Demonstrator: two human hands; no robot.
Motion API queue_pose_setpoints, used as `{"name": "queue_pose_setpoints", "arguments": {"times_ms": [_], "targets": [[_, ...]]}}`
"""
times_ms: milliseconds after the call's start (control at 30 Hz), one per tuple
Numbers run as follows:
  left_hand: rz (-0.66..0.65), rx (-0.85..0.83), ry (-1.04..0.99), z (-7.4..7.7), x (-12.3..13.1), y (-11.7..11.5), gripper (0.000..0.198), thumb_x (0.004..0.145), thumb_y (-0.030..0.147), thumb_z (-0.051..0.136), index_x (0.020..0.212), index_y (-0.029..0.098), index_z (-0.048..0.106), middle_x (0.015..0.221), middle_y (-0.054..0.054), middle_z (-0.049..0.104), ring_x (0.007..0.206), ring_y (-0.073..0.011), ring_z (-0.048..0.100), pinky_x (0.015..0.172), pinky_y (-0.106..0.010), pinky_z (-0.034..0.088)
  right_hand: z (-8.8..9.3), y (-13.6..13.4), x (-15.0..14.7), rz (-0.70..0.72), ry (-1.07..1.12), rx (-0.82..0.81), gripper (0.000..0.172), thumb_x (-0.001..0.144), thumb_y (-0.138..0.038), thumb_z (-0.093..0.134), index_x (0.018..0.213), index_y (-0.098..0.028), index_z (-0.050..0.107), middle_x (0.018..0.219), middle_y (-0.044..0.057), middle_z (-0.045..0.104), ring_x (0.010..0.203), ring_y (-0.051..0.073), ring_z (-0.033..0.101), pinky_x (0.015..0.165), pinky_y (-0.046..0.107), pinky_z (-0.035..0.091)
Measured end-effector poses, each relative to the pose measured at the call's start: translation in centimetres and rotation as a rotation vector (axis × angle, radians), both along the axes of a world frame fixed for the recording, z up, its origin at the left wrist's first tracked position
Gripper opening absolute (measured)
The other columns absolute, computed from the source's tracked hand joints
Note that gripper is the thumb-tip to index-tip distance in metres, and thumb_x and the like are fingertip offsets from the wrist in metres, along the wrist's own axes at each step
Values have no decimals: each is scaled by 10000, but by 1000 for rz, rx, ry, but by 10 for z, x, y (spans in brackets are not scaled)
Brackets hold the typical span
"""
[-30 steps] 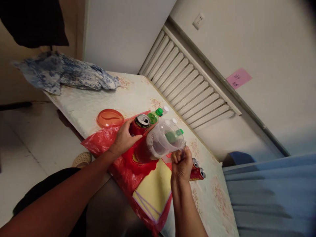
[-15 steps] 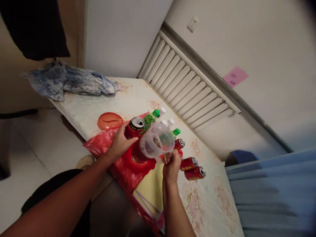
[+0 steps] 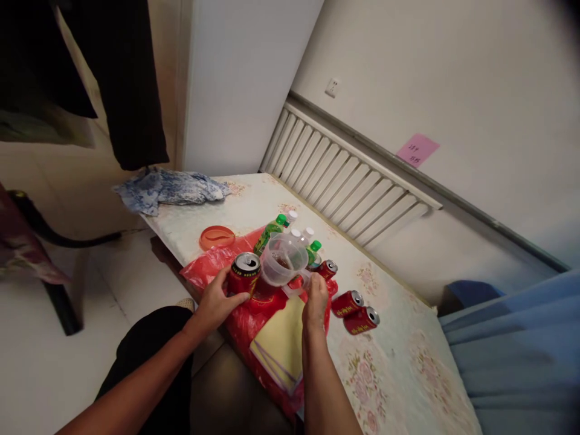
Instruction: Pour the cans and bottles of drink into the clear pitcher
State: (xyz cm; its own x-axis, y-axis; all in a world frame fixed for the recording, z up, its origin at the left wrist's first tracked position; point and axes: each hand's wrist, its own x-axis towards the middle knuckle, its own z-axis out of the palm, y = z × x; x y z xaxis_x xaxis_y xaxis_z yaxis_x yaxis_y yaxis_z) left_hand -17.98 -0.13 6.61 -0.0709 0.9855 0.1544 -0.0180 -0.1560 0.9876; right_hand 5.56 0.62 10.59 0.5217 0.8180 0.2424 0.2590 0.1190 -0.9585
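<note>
My left hand (image 3: pixel 217 302) is wrapped round a red drink can (image 3: pixel 245 279), held nearly upright with its top opened. In my right hand (image 3: pixel 316 297) is the handle of a clear plastic measuring jug (image 3: pixel 275 266), with some dark liquid at its bottom. The can is just left of the jug, and the jug tilts slightly. Below both lie a red plastic bag (image 3: pixel 238 323) and a folded yellow cloth (image 3: pixel 283 344). Green-capped bottles (image 3: pixel 270 234) and white-capped bottles stand behind the jug.
Two red cans (image 3: pixel 361 320) lie on their sides to the right, and another can (image 3: pixel 327 268) is beside the jug. An orange lid (image 3: pixel 217 237) and a blue-white cloth (image 3: pixel 176 188) lie on the flowered tabletop (image 3: pixel 403 386). A radiator (image 3: pixel 344 163) runs along the wall.
The can in my left hand has moved down and away from the jug, which is tilted less towards it. The camera view has shifted.
</note>
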Motion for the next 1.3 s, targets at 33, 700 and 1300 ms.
{"name": "queue_pose_setpoints", "arguments": {"times_ms": [33, 700, 1300], "targets": [[-29, -14, -10, 2, 3, -7, 683, 618, 347, 770, 1230, 172, 521, 1269, -128, 640, 1184, -324, 606, 1064, -519, 454, 2, -7, 4, -59, 5, 21, 386, 817, -594, 496, 834, -214, 559, 737, 12, 609, 721, 180, 581, 639, 288, 450], [-838, -9, 83, 1, 108, -80, 790, 653, 283, 766, 1385, 180, 487, 1363, -107, 599, 1261, -313, 543, 1099, -434, 415, 13, -168, 37, 458, 106, -159, 668, 581, -132, 799, 1222, -210, 630, 1147, 31, 710, 1071, 240, 650, 919, 339, 527], [-437, 516, 918, -79, 177, -16, 478, 935, 377, 416, 1269, 83, 593, 1372, -210, 581, 1328, -313, 497, 1133, -487, 380, -63, -188, 155, -206, 24, -165, 557, 554, -269, 789, 1094, -172, 688, 974, 54, 755, 871, 243, 691, 798, 335, 552]]}}
